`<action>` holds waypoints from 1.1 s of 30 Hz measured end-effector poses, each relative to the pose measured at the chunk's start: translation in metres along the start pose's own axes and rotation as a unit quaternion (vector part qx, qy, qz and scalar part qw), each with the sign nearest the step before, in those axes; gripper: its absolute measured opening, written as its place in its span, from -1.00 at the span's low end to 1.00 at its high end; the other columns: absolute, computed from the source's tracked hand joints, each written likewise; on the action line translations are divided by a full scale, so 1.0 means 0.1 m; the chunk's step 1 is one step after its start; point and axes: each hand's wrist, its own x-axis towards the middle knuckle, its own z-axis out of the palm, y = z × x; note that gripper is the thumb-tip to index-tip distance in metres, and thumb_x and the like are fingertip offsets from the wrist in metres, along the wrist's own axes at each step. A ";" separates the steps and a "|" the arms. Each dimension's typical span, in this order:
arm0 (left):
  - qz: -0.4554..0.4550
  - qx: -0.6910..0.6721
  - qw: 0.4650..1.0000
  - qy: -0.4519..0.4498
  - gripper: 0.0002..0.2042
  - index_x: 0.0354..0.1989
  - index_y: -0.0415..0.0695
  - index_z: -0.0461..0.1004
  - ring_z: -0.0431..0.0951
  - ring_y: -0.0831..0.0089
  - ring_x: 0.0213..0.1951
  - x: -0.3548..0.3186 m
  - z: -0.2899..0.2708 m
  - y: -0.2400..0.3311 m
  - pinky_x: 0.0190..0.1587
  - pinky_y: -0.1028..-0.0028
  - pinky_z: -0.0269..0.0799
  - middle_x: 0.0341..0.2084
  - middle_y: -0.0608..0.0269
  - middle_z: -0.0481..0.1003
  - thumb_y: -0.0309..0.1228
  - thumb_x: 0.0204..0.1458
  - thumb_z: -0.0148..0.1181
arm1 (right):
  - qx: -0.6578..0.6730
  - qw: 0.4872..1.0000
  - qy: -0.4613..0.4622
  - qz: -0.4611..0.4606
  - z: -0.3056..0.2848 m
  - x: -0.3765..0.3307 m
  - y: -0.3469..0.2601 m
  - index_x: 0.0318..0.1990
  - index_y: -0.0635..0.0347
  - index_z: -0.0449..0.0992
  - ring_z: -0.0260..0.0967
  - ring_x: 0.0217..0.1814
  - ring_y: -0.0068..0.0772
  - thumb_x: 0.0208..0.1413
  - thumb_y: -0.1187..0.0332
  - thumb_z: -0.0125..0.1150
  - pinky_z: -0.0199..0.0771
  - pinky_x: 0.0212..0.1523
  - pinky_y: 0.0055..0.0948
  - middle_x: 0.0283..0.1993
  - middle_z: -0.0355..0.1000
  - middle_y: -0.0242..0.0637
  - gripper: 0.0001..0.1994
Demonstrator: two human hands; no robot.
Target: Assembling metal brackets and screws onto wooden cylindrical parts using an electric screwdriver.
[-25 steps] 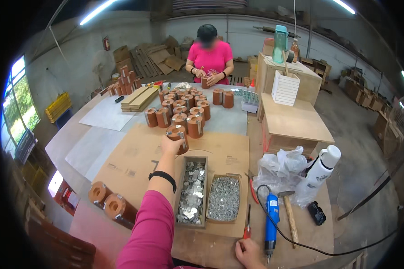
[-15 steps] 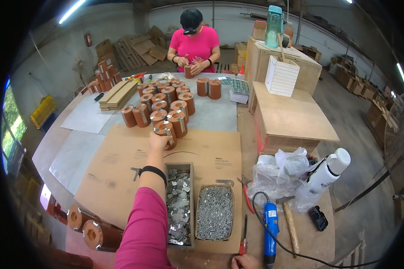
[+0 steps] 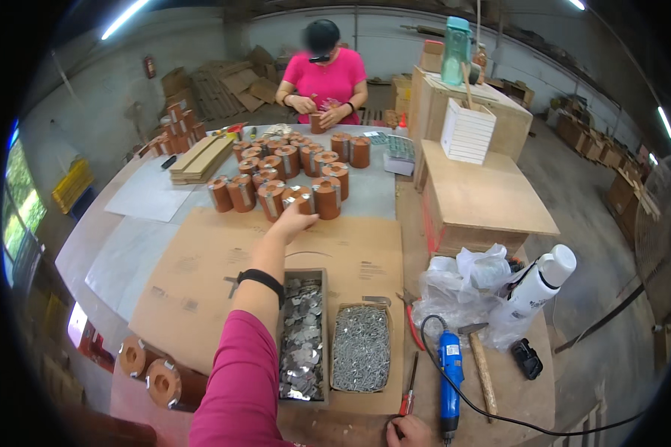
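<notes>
Left hand (image 3: 297, 220): partly curled at brown cylinder (image 3: 298, 195), grip unclear
Brown cylinder: front edge, flanked by neighbouring cylinders (image 3: 328, 197)
Right hand (image 3: 411, 431): loosely curled beside screwdriver (image 3: 407, 403), hold unclear
Between hands: metal-piece box (image 3: 325, 335), fastener tray (image 3: 390, 335)
Right: blue driver (image 3: 450, 380), hammer (image 3: 484, 376)

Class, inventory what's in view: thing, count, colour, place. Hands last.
Cylinders: over fifteen, brown, mostly centre
Plate tray: one, grey, centre front
Fastener box: one, brown, right of tray
Pliers: one, red handles, right of box
Screwdriver: one, red handle, below pliers
Power tool: one, blue, lower right
Hammer: one, tan handle, beside tool
Plastic: count unclear, whitish, right
Flask: one, white, right
Boards: one stack, tan, far left
Bottle: one, teal, upper right
Co-worker: one, pink shirt, far side
Left hand: one, bare, at front cylinder
Right hand: one, bare, lower edge
</notes>
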 end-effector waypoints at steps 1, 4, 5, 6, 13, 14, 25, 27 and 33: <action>0.010 0.037 0.999 -0.016 -0.38 0.08 -0.34 0.12 0.39 0.23 -0.07 -0.13 0.11 0.28 -0.05 0.40 0.31 -0.09 -0.02 0.34 -0.42 -0.18 0.24 | -0.007 1.000 0.011 0.003 0.01 0.00 0.00 -0.48 0.20 0.39 0.30 -0.48 -0.09 -0.15 0.48 0.13 0.30 -0.45 -0.27 -0.52 0.33 -0.14 -0.95; 0.107 0.152 0.982 0.019 -0.30 0.08 -0.36 0.12 0.28 0.16 0.07 -0.48 0.32 0.87 0.08 0.37 0.19 0.01 -0.12 0.27 -0.23 -0.20 0.26 | -0.009 1.000 0.008 -0.007 0.00 -0.01 0.01 -0.46 0.22 0.40 0.30 -0.48 -0.11 -0.12 0.49 0.13 0.30 -0.45 -0.30 -0.52 0.33 -0.14 -0.95; 0.149 0.103 0.983 0.020 -0.31 0.09 -0.34 0.11 0.24 0.17 0.10 -0.81 0.45 1.20 0.12 0.37 0.14 0.03 -0.14 0.24 -0.23 -0.18 0.24 | -0.011 1.000 0.027 0.009 0.03 -0.04 0.03 -0.44 0.23 0.41 0.30 -0.49 -0.14 -0.11 0.49 0.13 0.30 -0.46 -0.33 -0.52 0.32 -0.14 -0.94; 0.218 0.066 0.974 0.019 -0.33 0.10 -0.29 0.11 0.22 0.14 0.11 -1.15 0.49 1.47 0.13 0.36 0.12 0.03 -0.14 0.23 -0.24 -0.18 0.23 | -0.007 0.998 0.060 0.036 0.15 -0.06 0.11 -0.58 0.21 0.36 0.22 -0.65 -0.31 -0.17 0.48 0.14 0.22 -0.60 -0.40 -0.67 0.23 -0.25 -0.92; 0.330 0.286 0.863 0.256 -0.53 -0.11 -0.16 0.33 0.23 0.05 0.08 -3.47 -0.06 1.75 0.09 0.24 0.14 0.00 -0.03 0.26 -0.37 -0.27 0.30 | 0.033 0.997 0.065 0.005 0.24 -0.10 0.32 -0.57 0.24 0.36 0.11 -0.67 -0.35 -0.18 0.53 0.11 0.11 -0.62 -0.42 -0.69 0.14 -0.27 -0.94; 0.291 0.342 0.841 0.301 -0.57 -0.18 -0.16 0.37 0.23 0.06 0.07 -3.64 -0.21 1.64 0.09 0.19 0.12 -0.02 -0.02 0.28 -0.36 -0.29 0.31 | 0.034 0.996 0.077 0.002 0.27 -0.11 0.36 -0.58 0.25 0.36 0.11 -0.67 -0.35 -0.18 0.53 0.11 0.11 -0.62 -0.42 -0.69 0.13 -0.27 -0.94; 0.020 0.520 0.751 0.406 -0.40 -0.22 -0.19 0.32 0.02 -0.19 0.13 -4.17 -0.63 0.77 0.09 -0.01 -0.01 0.06 -0.15 0.12 -0.17 -0.47 0.41 | 0.044 0.995 0.090 -0.022 0.21 -0.18 0.35 -0.54 0.26 0.37 0.13 -0.66 -0.46 -0.13 0.53 0.10 0.14 -0.62 -0.50 -0.66 0.17 -0.30 -0.95; 0.019 0.509 0.761 0.402 -0.43 -0.24 -0.16 0.31 -0.01 -0.20 0.14 -4.20 -0.62 0.79 0.08 -0.07 -0.02 0.08 -0.14 0.08 -0.18 -0.46 0.41 | 0.050 0.994 0.092 -0.033 0.20 -0.17 0.37 -0.51 0.28 0.39 0.11 -0.63 -0.60 -0.10 0.53 0.11 0.13 -0.60 -0.60 -0.65 0.19 -0.39 -0.95; 0.042 0.489 0.787 0.375 -0.48 -0.22 -0.12 0.33 -0.04 -0.18 0.16 -4.27 -0.70 0.74 0.08 -0.12 -0.03 0.11 -0.11 0.06 -0.32 -0.45 0.40 | 0.051 0.987 0.153 0.027 -0.18 -0.04 0.29 -0.47 0.28 0.43 0.17 -0.63 -0.55 -0.10 0.50 0.12 0.18 -0.59 -0.57 -0.61 0.26 -0.33 -0.95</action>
